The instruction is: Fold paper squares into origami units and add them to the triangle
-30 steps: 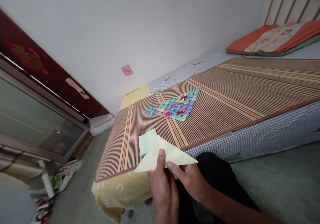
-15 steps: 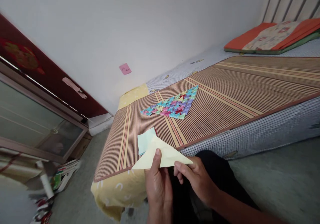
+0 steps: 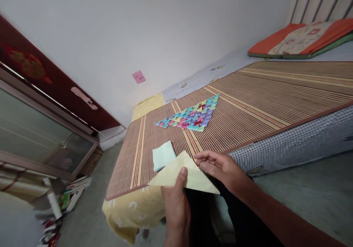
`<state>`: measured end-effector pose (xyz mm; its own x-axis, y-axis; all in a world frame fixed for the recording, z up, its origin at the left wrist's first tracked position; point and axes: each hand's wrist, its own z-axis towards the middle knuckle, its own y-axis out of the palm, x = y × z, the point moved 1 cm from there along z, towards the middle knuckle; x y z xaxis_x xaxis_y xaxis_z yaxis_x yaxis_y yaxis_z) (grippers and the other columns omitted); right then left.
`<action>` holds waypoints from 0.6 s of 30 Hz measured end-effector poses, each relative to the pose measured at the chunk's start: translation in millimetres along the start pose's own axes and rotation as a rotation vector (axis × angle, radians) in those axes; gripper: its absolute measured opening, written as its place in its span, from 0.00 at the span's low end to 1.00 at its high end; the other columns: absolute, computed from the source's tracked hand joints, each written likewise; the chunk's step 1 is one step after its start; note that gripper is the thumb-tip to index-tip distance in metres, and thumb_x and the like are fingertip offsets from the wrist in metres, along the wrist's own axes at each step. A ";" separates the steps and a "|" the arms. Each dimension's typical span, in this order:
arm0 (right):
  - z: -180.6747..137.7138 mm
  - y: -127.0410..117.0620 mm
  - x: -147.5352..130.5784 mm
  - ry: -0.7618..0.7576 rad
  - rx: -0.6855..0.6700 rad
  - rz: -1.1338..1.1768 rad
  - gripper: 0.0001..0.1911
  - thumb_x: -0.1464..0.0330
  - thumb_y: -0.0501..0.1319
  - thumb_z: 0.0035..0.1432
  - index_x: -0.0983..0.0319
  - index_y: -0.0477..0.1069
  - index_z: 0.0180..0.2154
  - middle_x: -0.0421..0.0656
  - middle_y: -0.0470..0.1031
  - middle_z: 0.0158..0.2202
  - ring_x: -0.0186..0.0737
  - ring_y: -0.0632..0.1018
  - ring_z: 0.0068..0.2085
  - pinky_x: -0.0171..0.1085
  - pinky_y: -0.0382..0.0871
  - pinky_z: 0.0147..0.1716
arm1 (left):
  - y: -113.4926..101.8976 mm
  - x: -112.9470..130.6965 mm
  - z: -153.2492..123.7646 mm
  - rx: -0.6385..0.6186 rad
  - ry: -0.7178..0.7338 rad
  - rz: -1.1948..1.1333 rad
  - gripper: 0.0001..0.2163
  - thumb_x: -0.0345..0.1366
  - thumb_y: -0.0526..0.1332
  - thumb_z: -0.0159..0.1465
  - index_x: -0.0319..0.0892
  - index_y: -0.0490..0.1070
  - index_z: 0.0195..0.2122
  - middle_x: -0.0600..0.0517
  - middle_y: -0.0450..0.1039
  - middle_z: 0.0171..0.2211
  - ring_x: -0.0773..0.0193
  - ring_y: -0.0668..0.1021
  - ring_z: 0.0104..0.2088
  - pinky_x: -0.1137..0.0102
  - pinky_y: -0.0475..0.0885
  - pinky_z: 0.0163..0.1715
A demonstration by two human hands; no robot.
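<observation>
A pale yellow paper (image 3: pixel 171 175), folded into a triangle, is held up just over the bed's near edge. My left hand (image 3: pixel 178 206) grips its long lower side, thumb on top and the other fingers hidden beneath. Beside the triangle's right sloping edge is my right hand (image 3: pixel 220 168), fingers stretched out loosely and apart; whether the fingertips touch the paper I cannot tell. Light mint paper sheets (image 3: pixel 162 156) lie on the mat, partly behind the triangle. Farther back rests a triangular piece of joined, many-coloured folded paper (image 3: pixel 190 117).
A striped mat (image 3: pixel 248 103) covers the bed. At the back right lies a folded orange and floral quilt (image 3: pixel 300 41). A pink note (image 3: pixel 138 77) is on the wall. To the left stand a dark red door (image 3: pixel 66 92) and a glass-fronted cabinet (image 3: pixel 41 129).
My right hand has let go of the triangle's right corner and moved up to its sloping edge. The triangle has tilted, its right corner lower. My left hand still holds it.
</observation>
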<state>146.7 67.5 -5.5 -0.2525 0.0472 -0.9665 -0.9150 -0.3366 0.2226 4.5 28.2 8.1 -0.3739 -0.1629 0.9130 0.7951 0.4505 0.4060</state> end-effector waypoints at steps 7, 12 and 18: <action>13.7 -0.8 -17.1 -0.108 0.019 -0.090 0.12 0.61 0.68 0.57 0.62 0.75 0.28 0.38 0.74 0.26 0.36 0.73 0.29 0.33 0.65 0.28 | -15.0 -3.9 -5.1 -0.148 -0.076 0.162 0.22 0.41 0.73 0.58 0.37 0.79 0.52 0.41 0.84 0.44 0.47 0.83 0.49 0.56 0.76 0.52; 11.2 -16.1 -35.0 -0.175 -0.008 -0.334 0.10 0.65 0.64 0.59 0.61 0.75 0.28 0.39 0.74 0.26 0.38 0.73 0.30 0.35 0.65 0.30 | -28.1 44.7 14.7 -0.117 0.162 0.551 0.18 0.43 0.73 0.56 0.42 0.82 0.46 0.42 0.83 0.45 0.51 0.82 0.49 0.63 0.73 0.51; 9.1 -6.5 -50.7 -0.245 -0.171 -0.509 0.09 0.70 0.64 0.60 0.61 0.74 0.26 0.39 0.74 0.27 0.37 0.73 0.30 0.35 0.62 0.30 | 5.8 72.8 25.1 -0.754 -0.051 0.860 0.08 0.40 0.71 0.59 0.41 0.83 0.32 0.49 0.79 0.30 0.60 0.77 0.32 0.72 0.68 0.34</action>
<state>162.7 75.8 43.2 0.1210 0.4517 -0.8840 -0.8817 -0.3601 -0.3047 -30.0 41.0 76.0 0.4276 -0.0120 0.9039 0.8743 -0.2487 -0.4169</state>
